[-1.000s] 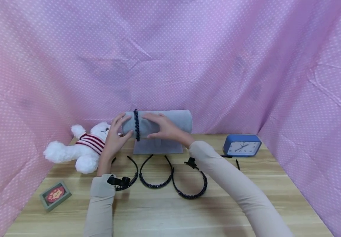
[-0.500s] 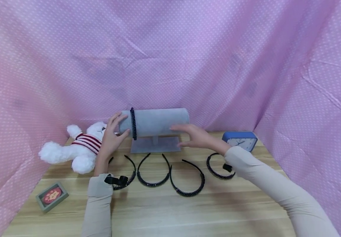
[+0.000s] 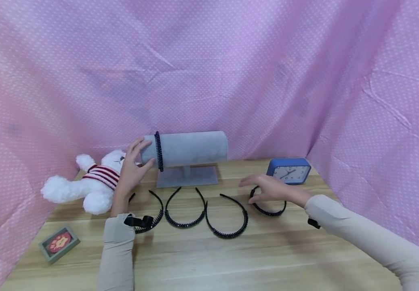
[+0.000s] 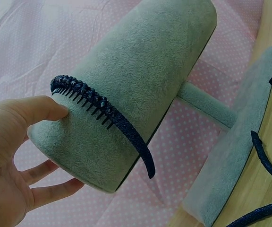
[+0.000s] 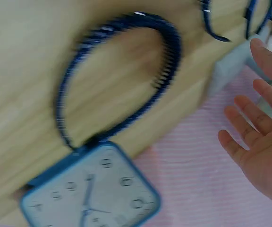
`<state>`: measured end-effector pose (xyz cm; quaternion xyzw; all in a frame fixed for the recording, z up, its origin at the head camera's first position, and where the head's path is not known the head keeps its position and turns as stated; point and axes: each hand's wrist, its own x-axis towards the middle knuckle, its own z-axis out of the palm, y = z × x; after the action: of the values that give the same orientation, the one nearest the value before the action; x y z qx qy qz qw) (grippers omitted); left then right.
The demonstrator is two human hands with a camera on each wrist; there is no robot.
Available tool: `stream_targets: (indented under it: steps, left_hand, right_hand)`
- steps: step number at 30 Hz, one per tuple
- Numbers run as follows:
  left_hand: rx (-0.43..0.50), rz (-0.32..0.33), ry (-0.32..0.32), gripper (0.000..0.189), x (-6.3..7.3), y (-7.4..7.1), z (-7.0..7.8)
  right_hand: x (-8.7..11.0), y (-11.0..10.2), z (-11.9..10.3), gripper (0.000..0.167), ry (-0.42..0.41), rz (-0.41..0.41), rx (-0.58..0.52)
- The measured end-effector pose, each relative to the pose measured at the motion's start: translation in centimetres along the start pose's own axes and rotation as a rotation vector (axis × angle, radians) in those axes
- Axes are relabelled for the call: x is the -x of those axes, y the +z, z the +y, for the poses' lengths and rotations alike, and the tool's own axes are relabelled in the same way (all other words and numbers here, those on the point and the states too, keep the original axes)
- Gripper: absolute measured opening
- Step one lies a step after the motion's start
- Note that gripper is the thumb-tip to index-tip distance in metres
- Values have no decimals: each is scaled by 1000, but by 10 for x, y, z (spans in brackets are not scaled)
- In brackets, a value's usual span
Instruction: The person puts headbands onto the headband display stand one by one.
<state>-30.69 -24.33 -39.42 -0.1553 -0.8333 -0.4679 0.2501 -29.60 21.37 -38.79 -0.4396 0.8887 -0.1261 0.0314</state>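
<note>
The rightmost black headband is lying on the desk near the blue clock, partly hidden in the head view by the right hand, whose fingers are spreading loosely and holding nothing. Another headband is straddling the grey roll, just beside the left hand, whose fingers are gripping the roll's end.

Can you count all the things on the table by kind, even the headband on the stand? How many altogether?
Headbands: 5
Stand: 1
Soft toy: 1
Clock: 1
Picture frame: 1
Total: 9
</note>
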Motion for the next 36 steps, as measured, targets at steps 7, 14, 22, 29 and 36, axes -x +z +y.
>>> stream_targets:
  steps: [7, 14, 22, 29, 36]
  left_hand:
    - [3, 9, 21, 55, 1, -1, -2]
    - [-21, 8, 17, 56, 0, -1, -3]
    - [-4, 16, 29, 56, -1, -1, -4]
    - [10, 13, 19, 54, -1, -1, -4]
    - [30, 16, 16, 54, -1, -2, -2]
  right_hand:
    - [27, 10, 12, 51, 31, 11, 21]
    - [47, 18, 25, 47, 63, 32, -23]
    - [60, 30, 38, 47, 108, 23, -79]
    - [69, 43, 46, 48, 111, -8, -180]
    - [70, 51, 47, 49, 13, 21, -207]
